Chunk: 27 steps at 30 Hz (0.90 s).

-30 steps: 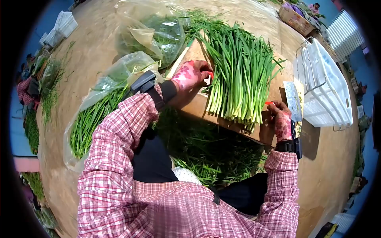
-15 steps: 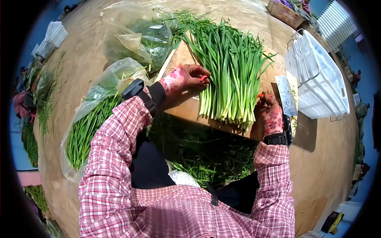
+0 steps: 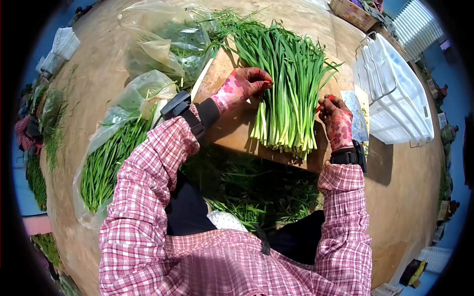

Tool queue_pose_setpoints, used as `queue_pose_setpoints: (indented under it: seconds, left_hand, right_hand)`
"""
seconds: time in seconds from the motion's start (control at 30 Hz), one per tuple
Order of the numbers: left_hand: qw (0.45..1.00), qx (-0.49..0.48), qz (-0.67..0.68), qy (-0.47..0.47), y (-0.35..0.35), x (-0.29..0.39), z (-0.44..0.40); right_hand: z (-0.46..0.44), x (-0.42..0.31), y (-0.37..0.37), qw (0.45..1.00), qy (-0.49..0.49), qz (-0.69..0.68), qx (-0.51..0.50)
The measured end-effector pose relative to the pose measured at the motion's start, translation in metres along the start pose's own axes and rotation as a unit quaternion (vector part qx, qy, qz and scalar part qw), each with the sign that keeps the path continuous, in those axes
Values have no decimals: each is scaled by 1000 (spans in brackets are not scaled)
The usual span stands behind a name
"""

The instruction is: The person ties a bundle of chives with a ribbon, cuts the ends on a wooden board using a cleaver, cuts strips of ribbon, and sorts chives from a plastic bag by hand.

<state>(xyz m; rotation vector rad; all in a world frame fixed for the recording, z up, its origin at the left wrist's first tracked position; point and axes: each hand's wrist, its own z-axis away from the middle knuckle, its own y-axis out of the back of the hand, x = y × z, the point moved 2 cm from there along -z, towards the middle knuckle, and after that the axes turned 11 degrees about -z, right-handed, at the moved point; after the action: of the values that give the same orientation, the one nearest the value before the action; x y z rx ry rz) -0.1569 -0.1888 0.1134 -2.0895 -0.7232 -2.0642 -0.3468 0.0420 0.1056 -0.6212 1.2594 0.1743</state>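
A thick bunch of garlic chives (image 3: 286,93) lies on a wooden board (image 3: 237,132), pale cut ends toward me and leaves pointing away. At its left edge my left hand (image 3: 243,88) is closed in a pinch, with the end of a red tie (image 3: 267,82) at its fingertips. On the bunch's right side my right hand (image 3: 337,122) is closed too, and red shows at its fingertips as well. Whether the tie runs beneath the stems is hidden. Just right of that hand lies a wide flat blade (image 3: 353,111), speckled with bits of green.
White plastic crates (image 3: 395,91) with wire handles stand at the right. To the left, a clear bag (image 3: 106,158) holds more chives, and another crumpled bag (image 3: 173,44) sits behind it. Loose green trimmings (image 3: 252,190) fill the space between my legs.
My left hand has moved up and right, its fingers now over the left edge of the bunch. My right hand has risen slightly along the other side.
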Motion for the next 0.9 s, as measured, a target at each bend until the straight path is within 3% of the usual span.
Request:
queue_pose_setpoints:
  seconds: [0.1, 0.13, 0.2, 0.23, 0.27, 0.3, 0.33, 0.37, 0.4, 0.43, 0.5, 0.57, 0.67, 0.7, 0.73, 0.77, 0.8, 0.83, 0.87, 0.9]
  left_hand:
    - [999, -17, 15, -42, -5, 0, -2]
    - [999, -25, 33, -9, -6, 2, 0]
    - [997, -29, 53, 45, -6, 8, 6]
    - [997, -27, 58, 31, -6, 4, 6]
    - [997, -25, 64, 17, -6, -2, 6]
    - [997, -24, 70, 3, -6, -5, 5]
    - [998, -20, -9, -56, -7, 2, 5]
    - [989, -16, -88, -116, -8, 12, 5]
    - [971, -10, -165, -175, -9, 17, 6]
    - [929, -31, -262, -259, -7, 12, -1]
    - [948, -122, -169, -240, -8, 8, -7]
    - [853, -116, -416, -292, -11, 20, -8]
    - [851, -107, -418, -299, -8, 20, -5]
    - [893, -122, -304, -308, -8, 4, -10]
    - [911, -110, -252, -306, -9, -2, -13]
    - [925, -98, -200, -307, -9, -8, -15]
    - [901, -83, -300, -302, -7, 8, -7]
    - [865, -71, -396, -298, -5, 26, 1]
    - [864, -51, -388, -316, -6, 22, -2]
    - [885, -53, -341, -311, -9, 13, -4]
  right_hand:
    - [17, -20, -18, 985, 15, 172, -8]
    - [19, -24, -20, 947, 126, 295, -32]
    - [37, -40, -28, 881, 295, 367, -42]
    - [59, -51, -46, 919, 224, 319, -57]
    - [64, -45, -50, 925, 238, 275, -114]
    - [77, -48, -64, 884, 277, 334, -174]
    - [89, -51, -78, 834, 313, 389, -233]
    - [90, -49, -85, 746, 394, 472, -256]
    - [93, -49, -92, 703, 381, 535, -274]
    - [91, -46, -93, 678, 379, 557, -294]
    - [85, -44, -95, 633, 376, 594, -325]
    - [80, -47, -96, 593, 373, 624, -344]
    - [67, -44, -72, 773, 380, 464, -205]
    - [61, -48, -54, 789, 372, 480, -90]
    - [68, -57, -44, 813, 261, 520, 31]
    - [65, -57, -21, 778, 228, 583, 62]
    - [60, -51, 2, 738, 192, 640, 94]
    - [63, -44, 13, 829, 69, 546, 96]
    - [67, -34, 25, 895, -56, 433, 96]
    - [63, -10, 44, 951, -74, 290, 75]
